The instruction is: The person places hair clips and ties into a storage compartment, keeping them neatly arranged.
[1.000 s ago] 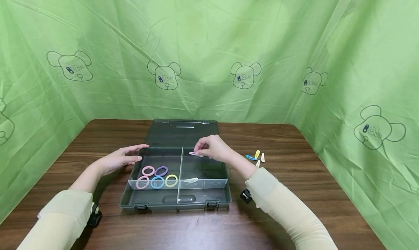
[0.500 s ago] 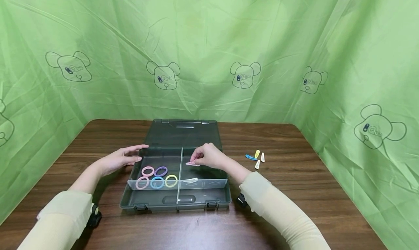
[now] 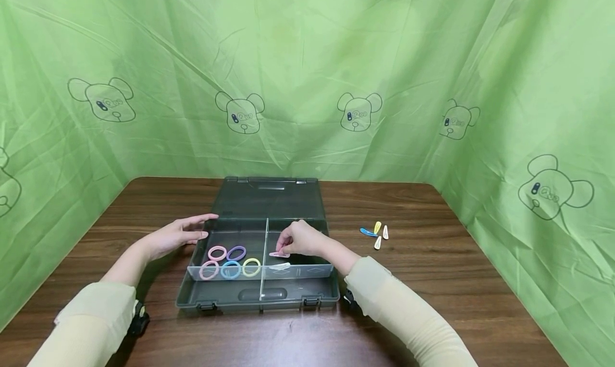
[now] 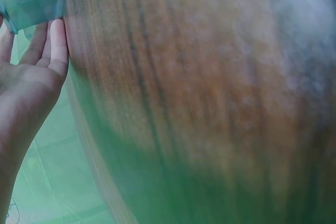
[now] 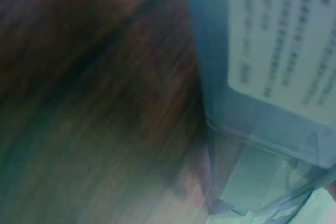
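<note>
Inside the right compartment of a dark translucent divided box (image 3: 283, 304), my right hand (image 3: 304, 239) pinches a pink snap hair clip (image 3: 278, 255), held low near a white hair clip (image 3: 280, 266). My left hand (image 3: 169, 238) touches the box's left side, its fingers fairly straight; in the left wrist view the left hand (image 4: 31, 82) has its fingertips against the box wall (image 4: 37, 3). Several hair ties lie in the left compartment, among them a purple hair tie (image 3: 236, 247) and a yellow hair tie (image 3: 258, 260). The right wrist view shows only the box's labelled side (image 5: 215, 77), not the fingers.
Right of the box, a blue hair clip (image 3: 368, 232), a yellow hair clip (image 3: 377, 226) and two whitish clips lie on the wooden table (image 3: 423, 281). The box's lid (image 3: 269, 199) lies back behind it. A green curtain (image 3: 298, 52) surrounds the table.
My right hand has moved toward me and slightly left, bringing the pink hair clip from the compartment's rear to near the white clip. The left hand stays in place.
</note>
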`<state>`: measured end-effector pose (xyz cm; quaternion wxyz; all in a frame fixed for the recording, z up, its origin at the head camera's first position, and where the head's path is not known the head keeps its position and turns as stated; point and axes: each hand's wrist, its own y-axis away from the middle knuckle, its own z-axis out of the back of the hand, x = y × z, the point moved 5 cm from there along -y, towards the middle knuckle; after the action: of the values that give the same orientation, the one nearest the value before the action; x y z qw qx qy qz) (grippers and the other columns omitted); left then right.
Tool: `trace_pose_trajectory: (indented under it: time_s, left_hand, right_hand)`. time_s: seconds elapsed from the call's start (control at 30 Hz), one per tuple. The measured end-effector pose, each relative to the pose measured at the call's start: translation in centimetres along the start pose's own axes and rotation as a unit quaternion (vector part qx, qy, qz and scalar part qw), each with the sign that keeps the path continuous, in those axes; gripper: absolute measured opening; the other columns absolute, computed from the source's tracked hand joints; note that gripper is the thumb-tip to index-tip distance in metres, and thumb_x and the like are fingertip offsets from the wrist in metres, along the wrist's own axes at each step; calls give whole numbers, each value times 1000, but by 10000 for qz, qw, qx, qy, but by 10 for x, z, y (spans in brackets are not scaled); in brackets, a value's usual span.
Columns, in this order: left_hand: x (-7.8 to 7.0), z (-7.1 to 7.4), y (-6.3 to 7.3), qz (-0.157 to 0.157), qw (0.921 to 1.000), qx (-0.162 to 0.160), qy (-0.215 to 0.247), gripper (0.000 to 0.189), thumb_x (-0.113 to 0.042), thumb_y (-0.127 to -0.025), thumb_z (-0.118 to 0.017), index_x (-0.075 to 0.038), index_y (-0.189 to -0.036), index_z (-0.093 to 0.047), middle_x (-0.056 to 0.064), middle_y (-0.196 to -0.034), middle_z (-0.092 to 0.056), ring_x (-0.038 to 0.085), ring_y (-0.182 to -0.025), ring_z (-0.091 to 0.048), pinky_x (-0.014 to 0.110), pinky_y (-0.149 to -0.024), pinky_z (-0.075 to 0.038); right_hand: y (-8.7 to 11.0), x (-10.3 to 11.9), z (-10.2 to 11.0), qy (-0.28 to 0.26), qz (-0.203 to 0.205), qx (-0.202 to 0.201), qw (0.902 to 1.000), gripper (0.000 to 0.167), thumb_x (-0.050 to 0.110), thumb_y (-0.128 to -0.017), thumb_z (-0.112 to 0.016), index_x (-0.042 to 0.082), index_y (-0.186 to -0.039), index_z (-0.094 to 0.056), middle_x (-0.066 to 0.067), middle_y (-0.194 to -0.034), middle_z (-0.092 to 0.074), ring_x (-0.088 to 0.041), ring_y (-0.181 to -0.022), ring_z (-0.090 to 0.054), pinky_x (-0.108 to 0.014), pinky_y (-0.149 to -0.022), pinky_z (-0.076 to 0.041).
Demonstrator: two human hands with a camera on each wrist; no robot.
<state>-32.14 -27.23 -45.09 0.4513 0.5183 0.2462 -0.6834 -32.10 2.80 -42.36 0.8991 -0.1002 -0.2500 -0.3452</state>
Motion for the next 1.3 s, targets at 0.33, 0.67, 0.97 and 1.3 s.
trace_pose_trajectory:
  time_s: [0.33, 0.67, 0.97, 1.3]
  left_hand:
    - [4, -2, -1, -15, 9998, 53, 166, 57, -18, -95, -56, -12, -147, -33, 23, -129, -36, 14, -87, -52, 29, -70, -49]
    - [6, -1, 1, 9, 9999, 11, 104, 56, -16, -95, -56, -13, -146, -33, 22, -132, -33, 13, -88, -51, 30, -70, -48]
    - [3, 0, 0, 21, 10000, 2, 59, 56, -18, -96, -56, -14, -147, -33, 22, -135, -30, 15, -93, -50, 30, -74, -48]
    - [2, -1, 0, -125, 9999, 63, 102, 56, -16, -96, -55, -10, -147, -32, 23, -133, -34, 14, -94, -52, 28, -74, -48]
  right_hand:
    - [1, -4, -10, 201, -156, 198, 9995, 9, 13, -81, -73, 20, -76, -72, 15, -65, -64, 5, -62, -55, -13, -63, -45]
    - [2, -2, -11, 355, -102, 213, 9991, 6, 14, -81, -72, 19, -77, -73, 16, -66, -62, 4, -61, -52, -13, -59, -44]
    - [1, 0, -9, 477, 14, 137, 9988, 5, 16, -81, -73, 19, -76, -72, 14, -64, -61, 4, -60, -49, -13, -59, -41]
    - [4, -1, -3, 174, 66, 91, 9998, 3, 14, -81, -73, 18, -81, -73, 14, -68, -65, 4, -63, -54, -14, -63, -45]
